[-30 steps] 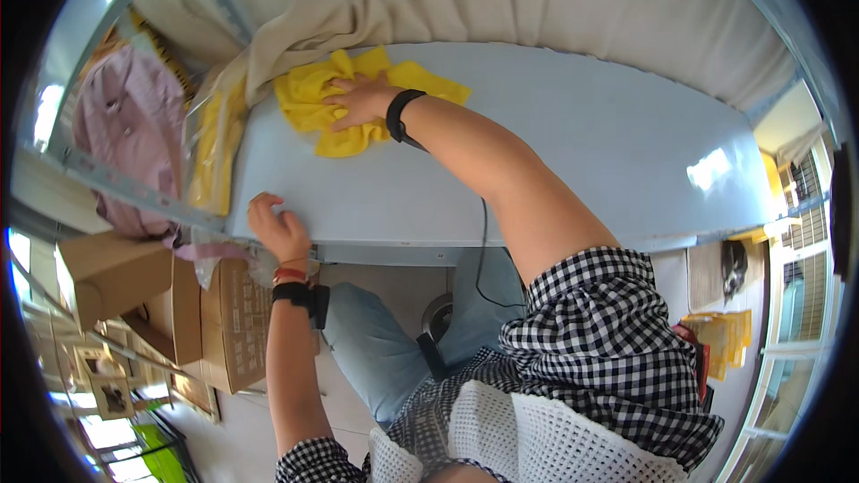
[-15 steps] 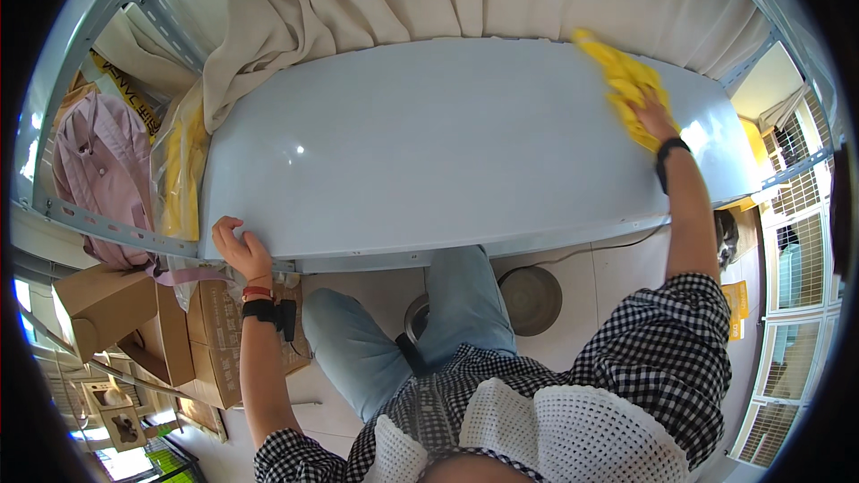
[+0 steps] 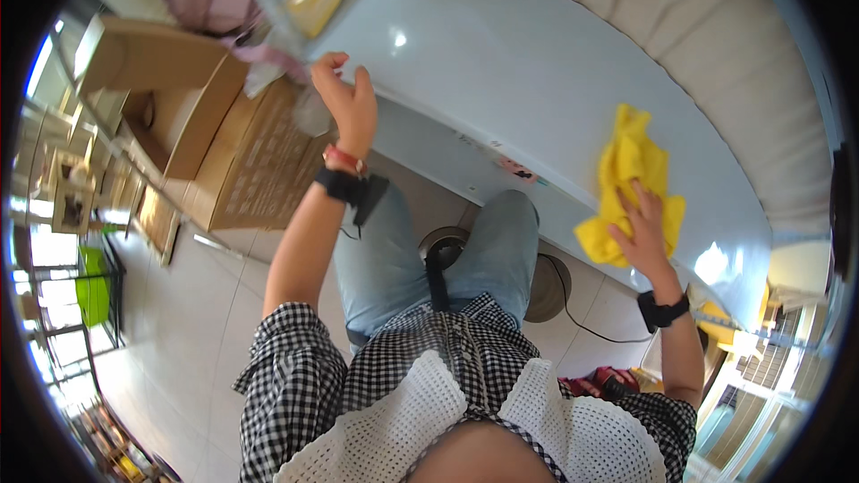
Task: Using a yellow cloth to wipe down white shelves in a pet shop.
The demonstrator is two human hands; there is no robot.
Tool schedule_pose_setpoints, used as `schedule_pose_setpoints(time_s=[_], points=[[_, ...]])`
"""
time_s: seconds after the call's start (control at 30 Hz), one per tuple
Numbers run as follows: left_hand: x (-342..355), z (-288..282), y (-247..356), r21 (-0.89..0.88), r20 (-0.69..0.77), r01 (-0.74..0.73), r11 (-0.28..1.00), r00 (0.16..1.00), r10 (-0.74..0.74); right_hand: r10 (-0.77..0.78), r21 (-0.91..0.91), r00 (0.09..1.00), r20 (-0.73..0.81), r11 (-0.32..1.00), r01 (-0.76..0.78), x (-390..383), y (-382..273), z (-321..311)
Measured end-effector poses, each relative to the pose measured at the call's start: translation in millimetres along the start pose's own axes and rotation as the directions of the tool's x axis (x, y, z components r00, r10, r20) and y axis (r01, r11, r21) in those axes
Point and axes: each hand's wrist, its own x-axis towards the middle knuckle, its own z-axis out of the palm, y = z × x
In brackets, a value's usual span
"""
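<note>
Yellow cloth (image 3: 624, 165), right fingers (image 3: 652, 208) atop, long axis fore-aft, narrow end away

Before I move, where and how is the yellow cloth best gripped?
Probably pinch the yellow cloth from above by its narrow, bunched far end, coming from the far side: the folds there lie on the blue-grey surface, clear of the right hand, whose spread fingers cover the wider near part.

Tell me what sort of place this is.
Probably an indoor storage or utility corner, perhaps in a home: a pale blue shelf, a beige curtain along its far edge, and an open cardboard box on the left.
</note>
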Motion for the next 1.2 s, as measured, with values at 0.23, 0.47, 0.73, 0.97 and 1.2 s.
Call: schedule_pose_setpoints(time_s=[0.23, 0.47, 0.73, 0.97, 1.2], points=[[-105, -175, 20, -0.221, -0.092, 0.383, 0.897, 0.907, -0.411, -0.307, -0.131, 0.914, -0.267, 0.951, 0.281, 214, -203, 75], [-114, -228, 48, -0.102, -0.239, 0.453, 0.886, 0.853, -0.464, -0.045, -0.136, 0.829, -0.557, 0.990, -0.038, 344, -312, 128], [-97, -206, 46, -0.068, -0.153, 0.382, 0.922, 0.909, -0.388, -0.238, -0.015, 0.859, -0.454, 0.965, 0.260, 187, -173, 64], [-83, -99, 89, -0.227, 0.148, 0.247, 0.942, 0.965, -0.218, 0.201, -0.109, 0.890, -0.410, 0.958, -0.266, -117, 40, -17], [-89, -44, 117, -0.333, 0.272, 0.182, 0.925, 0.958, -0.091, 0.755, 0.163, 0.306, -0.580, 0.476, -0.864, -300, 190, -28]])
